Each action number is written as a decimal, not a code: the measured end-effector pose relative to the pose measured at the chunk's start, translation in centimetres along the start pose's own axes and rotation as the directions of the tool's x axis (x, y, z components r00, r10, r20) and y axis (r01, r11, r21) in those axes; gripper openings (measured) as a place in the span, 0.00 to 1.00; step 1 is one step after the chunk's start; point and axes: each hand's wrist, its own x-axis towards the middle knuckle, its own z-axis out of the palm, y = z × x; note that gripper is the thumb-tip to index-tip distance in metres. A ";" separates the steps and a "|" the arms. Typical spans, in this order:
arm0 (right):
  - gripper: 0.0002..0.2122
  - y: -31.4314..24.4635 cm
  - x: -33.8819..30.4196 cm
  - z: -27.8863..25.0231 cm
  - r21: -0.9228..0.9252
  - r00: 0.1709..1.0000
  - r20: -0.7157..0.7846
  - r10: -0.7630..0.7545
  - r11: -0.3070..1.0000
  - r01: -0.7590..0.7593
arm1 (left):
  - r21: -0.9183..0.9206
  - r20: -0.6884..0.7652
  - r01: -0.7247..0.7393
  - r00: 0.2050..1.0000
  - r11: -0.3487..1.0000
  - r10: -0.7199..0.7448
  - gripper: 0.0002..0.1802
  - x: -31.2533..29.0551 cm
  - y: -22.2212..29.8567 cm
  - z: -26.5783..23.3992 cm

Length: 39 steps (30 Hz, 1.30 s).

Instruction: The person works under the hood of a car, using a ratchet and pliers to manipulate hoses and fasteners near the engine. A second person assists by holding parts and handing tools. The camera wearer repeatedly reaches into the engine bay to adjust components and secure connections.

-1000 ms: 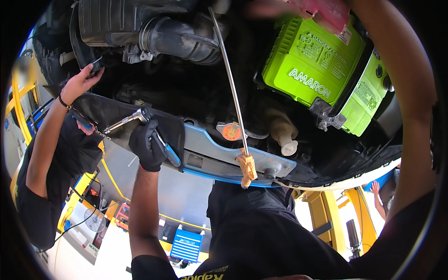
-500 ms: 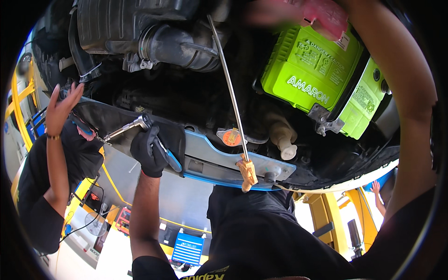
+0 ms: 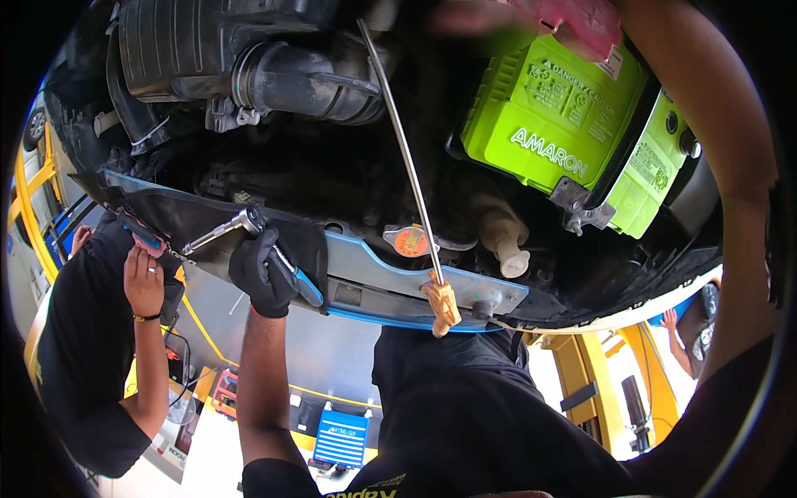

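My left hand (image 3: 264,274), in a black glove, is wrapped round a ratchet wrench (image 3: 251,220) over the blue-edged front panel (image 3: 423,299) of an open engine bay. The wrench's blue-and-grey grip sticks out on the right of the glove. A chrome shaft points left from its round head. My right forearm (image 3: 739,141) rises along the right side past a bright green battery (image 3: 548,124). Its hand lies beyond the upper edge or is lost in the blur there. A red cover (image 3: 581,29) sits atop the battery.
A thin metal rod (image 3: 403,141) with a tan-orange end piece (image 3: 442,309) slants across the bay. Nearby are an orange-labelled cap (image 3: 411,241), a white cap (image 3: 515,262) and a black air duct (image 3: 307,83). A co-worker's hand (image 3: 145,282) is at the left, below a pink cloth-like thing (image 3: 149,242).
The co-worker's raised hand has come down and to the right, beneath the pink thing. The view has shifted slightly. My left hand keeps its hold on the ratchet wrench.
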 end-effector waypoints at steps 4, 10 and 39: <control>0.09 -0.1 0.0 0.3 -0.001 1.000 -0.003 -0.007 1.000 0.007 | 0.025 -0.052 -0.013 0.999 1.000 0.015 0.18 0.0 -0.3 0.2; 0.09 -0.1 0.3 1.1 0.006 1.000 -0.003 -0.018 1.000 0.018 | 0.029 -0.031 -0.007 0.999 1.000 0.008 0.18 0.2 -0.2 0.2; 0.08 -0.9 1.4 2.8 -0.017 0.997 -0.034 -0.070 0.997 0.069 | 0.020 -0.055 -0.004 0.998 1.000 0.005 0.17 -0.4 0.1 0.0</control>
